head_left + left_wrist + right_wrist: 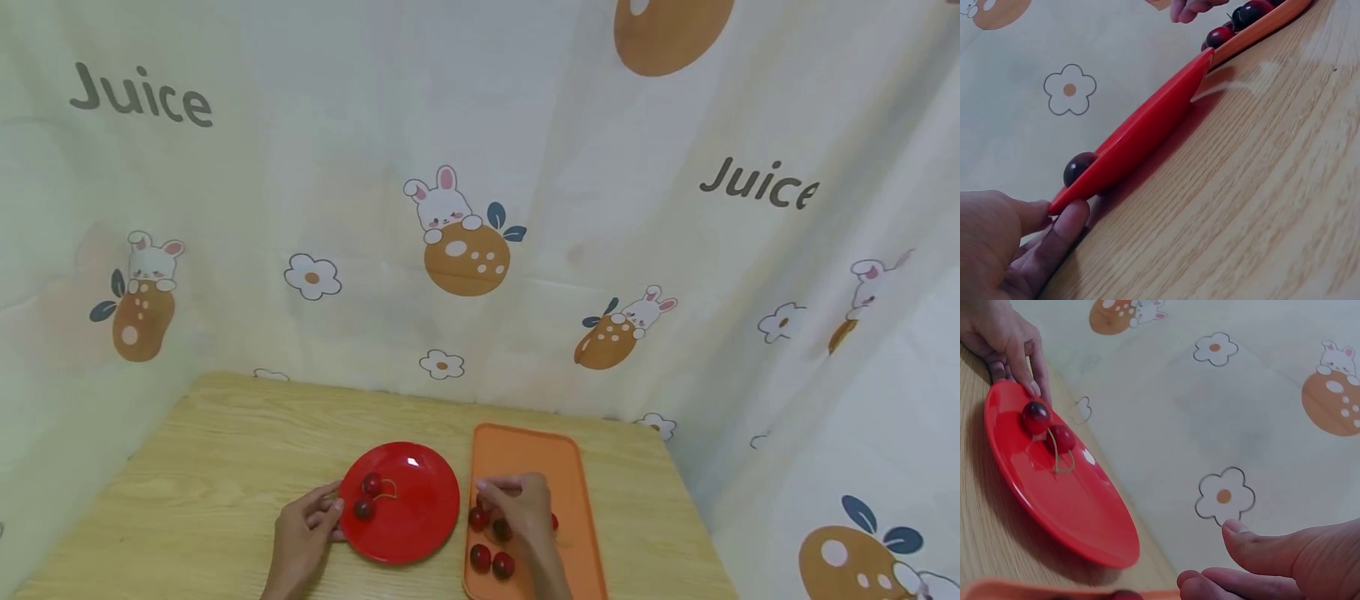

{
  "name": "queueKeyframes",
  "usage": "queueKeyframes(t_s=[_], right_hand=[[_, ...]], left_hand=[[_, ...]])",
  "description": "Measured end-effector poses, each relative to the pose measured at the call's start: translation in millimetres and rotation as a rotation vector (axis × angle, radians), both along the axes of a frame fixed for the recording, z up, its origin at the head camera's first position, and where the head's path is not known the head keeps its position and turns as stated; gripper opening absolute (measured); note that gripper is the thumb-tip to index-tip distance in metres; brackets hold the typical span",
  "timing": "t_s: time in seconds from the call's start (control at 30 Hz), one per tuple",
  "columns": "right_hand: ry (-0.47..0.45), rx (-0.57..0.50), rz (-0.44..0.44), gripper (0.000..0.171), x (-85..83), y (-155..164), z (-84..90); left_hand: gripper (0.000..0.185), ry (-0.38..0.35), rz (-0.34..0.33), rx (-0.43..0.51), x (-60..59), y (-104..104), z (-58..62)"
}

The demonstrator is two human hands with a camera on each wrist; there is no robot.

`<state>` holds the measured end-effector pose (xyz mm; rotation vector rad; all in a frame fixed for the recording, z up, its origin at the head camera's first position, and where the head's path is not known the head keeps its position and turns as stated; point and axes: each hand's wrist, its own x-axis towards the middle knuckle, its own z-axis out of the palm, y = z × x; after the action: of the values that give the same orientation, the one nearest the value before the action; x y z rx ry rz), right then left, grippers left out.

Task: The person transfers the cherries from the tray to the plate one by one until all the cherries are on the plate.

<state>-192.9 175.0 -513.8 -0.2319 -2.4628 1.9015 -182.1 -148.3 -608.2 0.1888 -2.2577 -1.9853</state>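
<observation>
My left hand (303, 525) pinches the rim of a round red plate (412, 533) between thumb and fingers. In the left wrist view, that grip sits at the plate's near edge. Two dark red cherries (363, 508) with green stems lie on the plate's left side. Over an orange tray (525, 450) hovers my right hand (525, 504), just above several cherries (480, 557). The right wrist view shows its thumb (1260, 549) apart from the fingers, with nothing visible between them. Part of the tray's fruit is hidden beneath this hand.
Plate and tray stand side by side on a light wooden table (225, 450), a narrow gap between them. A pale curtain (337, 192) printed with rabbits, fruit and flowers hangs behind the table and along its sides.
</observation>
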Motion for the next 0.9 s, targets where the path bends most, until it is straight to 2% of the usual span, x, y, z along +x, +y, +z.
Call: queueKeyframes(t_s=[0.23,0.4,0.57,0.9], right_hand=[[-0.008,-0.01,-0.044,0.024,6.4,22.8,-5.9],[-0.046,-0.081,-0.111,0.026,11.8,39.7,-13.5],[-0.063,-0.138,-0.151,0.026,17.0,52.3,-16.2],[-0.108,-0.109,-0.206,0.029,31.4,73.0,-18.9]], left_hand=[[0.039,-0.006,0.003,-0.012,1.6,0.8,3.9],[0.039,-0.022,-0.007,-0.012,4.4,1.8,5.6],[0.039,-0.006,-0.008,-0.006,3.7,1.3,5.1],[0.039,0.022,-0.001,-0.003,7.0,1.8,5.0]])
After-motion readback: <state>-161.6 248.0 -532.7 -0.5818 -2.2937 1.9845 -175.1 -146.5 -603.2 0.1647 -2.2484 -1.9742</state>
